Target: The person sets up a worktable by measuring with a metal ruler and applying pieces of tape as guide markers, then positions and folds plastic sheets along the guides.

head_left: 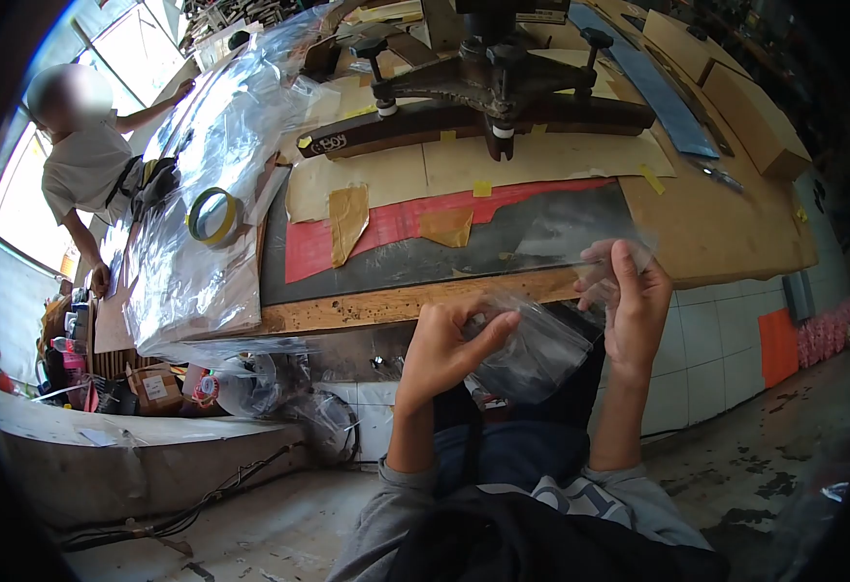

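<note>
Clear plastic bags (534,357) hang from my left hand (459,349), whose thumb and fingers pinch their upper edge in front of the table's wooden edge. My right hand (627,296) is raised to the right, fingers curled, with a thin piece of clear plastic (638,250) between thumb and fingers. Behind both hands lies a dark sheet (425,242) with a red strip (386,229) and brown tape pieces (349,223) on it.
A black metal press (488,82) stands over the table. Plastic film (202,126) and a yellow tape roll (212,215) lie left, near another person (90,170). At right are a blue strip (653,87) and a cardboard box (755,121).
</note>
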A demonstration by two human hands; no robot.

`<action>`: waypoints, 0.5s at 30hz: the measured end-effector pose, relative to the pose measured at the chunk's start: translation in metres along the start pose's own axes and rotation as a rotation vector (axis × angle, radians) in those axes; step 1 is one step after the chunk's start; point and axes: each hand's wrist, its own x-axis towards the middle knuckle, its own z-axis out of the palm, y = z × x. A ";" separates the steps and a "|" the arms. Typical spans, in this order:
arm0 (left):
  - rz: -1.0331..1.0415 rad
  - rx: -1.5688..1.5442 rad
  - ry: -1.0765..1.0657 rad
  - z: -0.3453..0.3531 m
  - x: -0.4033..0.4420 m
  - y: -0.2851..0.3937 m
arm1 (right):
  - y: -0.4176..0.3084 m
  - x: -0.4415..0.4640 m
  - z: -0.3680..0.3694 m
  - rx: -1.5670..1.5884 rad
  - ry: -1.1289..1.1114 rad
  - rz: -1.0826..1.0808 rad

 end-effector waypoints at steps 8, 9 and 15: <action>-0.056 -0.200 0.071 0.004 -0.004 -0.006 | 0.003 0.003 -0.004 -0.079 0.038 0.038; -0.101 -0.210 0.055 0.003 -0.004 -0.006 | 0.003 0.004 -0.004 -0.092 0.035 0.041; -0.273 -0.319 0.063 0.003 0.001 -0.013 | 0.013 0.012 -0.005 -0.278 0.047 -0.110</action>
